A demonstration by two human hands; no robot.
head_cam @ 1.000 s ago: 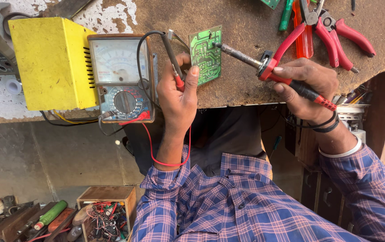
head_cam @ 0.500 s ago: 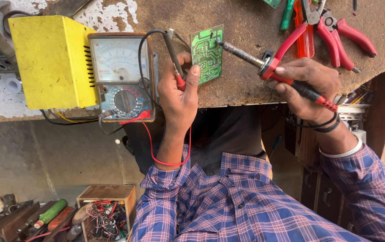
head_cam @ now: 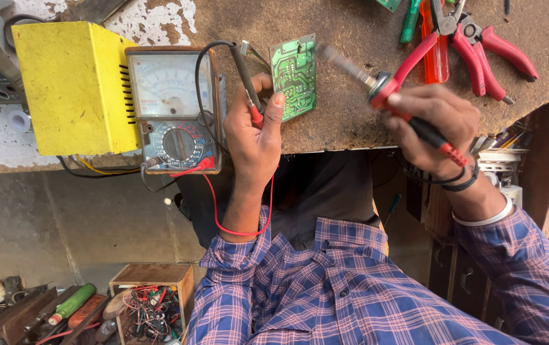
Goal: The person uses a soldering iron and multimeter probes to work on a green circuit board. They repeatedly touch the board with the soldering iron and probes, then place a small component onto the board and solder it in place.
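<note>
Green circuit board [head_cam: 294, 76] showing pale traces. Soldering iron [head_cam: 408, 115] wearing red and black on its handle. Yellow box [head_cam: 73, 86] sitting beside a grey-faced meter [head_cam: 173, 108], red and black leads trailing. Red pliers [head_cam: 479, 48] lying on brown speckled tabletop [head_cam: 351, 124]. Sleeves [head_cam: 325, 294] showing blue-pink plaid.

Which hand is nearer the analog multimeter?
Left. The left hand, holding a probe, is just right of the multimeter. The right hand, gripping the soldering iron, is farther right, beyond the green circuit board.
</note>
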